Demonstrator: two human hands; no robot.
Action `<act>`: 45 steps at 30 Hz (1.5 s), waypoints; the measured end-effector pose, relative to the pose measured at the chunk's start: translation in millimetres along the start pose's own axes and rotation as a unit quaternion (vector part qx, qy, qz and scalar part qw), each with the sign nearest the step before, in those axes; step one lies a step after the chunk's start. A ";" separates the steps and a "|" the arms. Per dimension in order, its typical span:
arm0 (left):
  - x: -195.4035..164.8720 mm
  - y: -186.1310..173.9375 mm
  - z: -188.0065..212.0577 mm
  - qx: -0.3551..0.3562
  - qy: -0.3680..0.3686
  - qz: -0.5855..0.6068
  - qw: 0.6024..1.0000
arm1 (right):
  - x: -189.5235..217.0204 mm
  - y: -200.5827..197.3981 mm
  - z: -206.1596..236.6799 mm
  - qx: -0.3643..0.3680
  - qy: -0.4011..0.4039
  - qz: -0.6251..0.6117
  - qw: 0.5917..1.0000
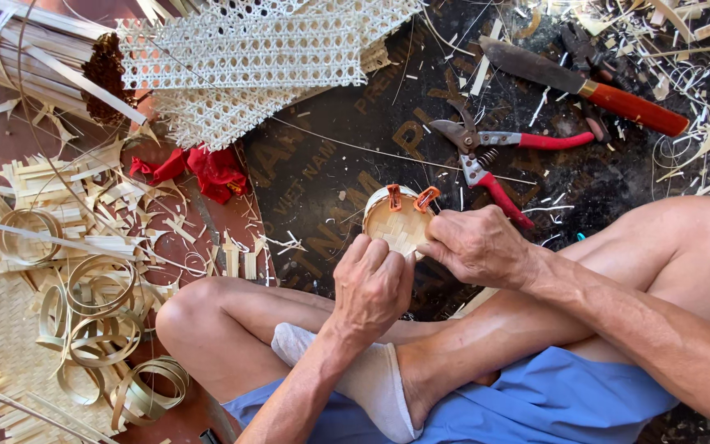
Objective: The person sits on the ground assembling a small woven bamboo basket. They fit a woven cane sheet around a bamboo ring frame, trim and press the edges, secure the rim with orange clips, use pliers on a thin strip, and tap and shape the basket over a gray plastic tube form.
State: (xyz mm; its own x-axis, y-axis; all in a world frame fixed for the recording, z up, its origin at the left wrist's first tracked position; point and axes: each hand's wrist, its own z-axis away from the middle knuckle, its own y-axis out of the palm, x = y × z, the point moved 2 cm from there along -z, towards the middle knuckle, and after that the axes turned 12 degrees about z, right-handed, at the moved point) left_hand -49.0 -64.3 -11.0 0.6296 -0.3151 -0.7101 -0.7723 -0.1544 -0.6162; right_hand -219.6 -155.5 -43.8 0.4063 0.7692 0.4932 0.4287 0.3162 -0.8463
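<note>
I observed both hands working at a small round woven bamboo piece [397,224], held above the crossed legs near the middle of the scene. The left hand [373,285] had its grip narrow, fingers curled against the near edge of the piece. The right hand [477,245] pinched the right edge, its grip closed on the rim. Two orange clips [408,197] were clamped on the far rim of the piece. Red-handled pruning shears [491,156] lay open on the dark board [322,177] just beyond the hands. A knife with a red handle [585,84] lay farther off to the right. Sheets of white cane webbing [248,62] lay at the far left, a red cloth [207,168] near them. Coiled bamboo strips [96,325] lay on the floor at the near left.
</note>
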 end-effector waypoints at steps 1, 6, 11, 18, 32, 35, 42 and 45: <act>-0.5 0.9 0.3 -0.002 -0.003 -0.003 1.000 | 1.8 0.6 0.6 -0.009 0.004 0.002 1.000; -2.9 6.0 1.2 -0.015 -0.044 -0.026 0.999 | 10.3 6.0 5.5 -0.051 0.045 0.015 0.998; -9.5 6.8 0.1 0.020 -0.087 -0.054 0.995 | 15.1 10.3 10.3 -0.078 0.067 -0.005 0.995; 6.4 -8.7 -17.0 0.169 -0.134 -0.024 0.976 | 20.5 16.3 13.0 -0.098 0.096 0.019 0.990; 3.8 -16.8 5.5 0.097 -0.033 0.013 0.995 | 39.2 33.7 18.9 -0.161 0.174 0.044 0.971; -1.6 -12.8 18.4 0.037 -0.031 -0.010 0.999 | 42.4 34.5 20.1 -0.170 0.174 0.034 0.969; -1.4 -11.9 16.6 0.005 -0.043 0.003 0.999 | 47.0 31.7 20.4 -0.187 0.161 0.040 0.968; 10.1 -29.9 11.6 0.064 -0.026 0.073 0.995 | 47.5 31.7 20.1 -0.180 0.178 0.028 0.967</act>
State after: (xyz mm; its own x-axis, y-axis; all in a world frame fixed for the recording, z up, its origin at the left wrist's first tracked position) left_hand -18.6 -52.1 -3.6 0.5169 -0.2765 -0.8102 -0.8414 0.0104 -0.5403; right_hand -202.9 -97.7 -51.2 0.6624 0.5188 0.5405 0.6247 0.0157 -0.7807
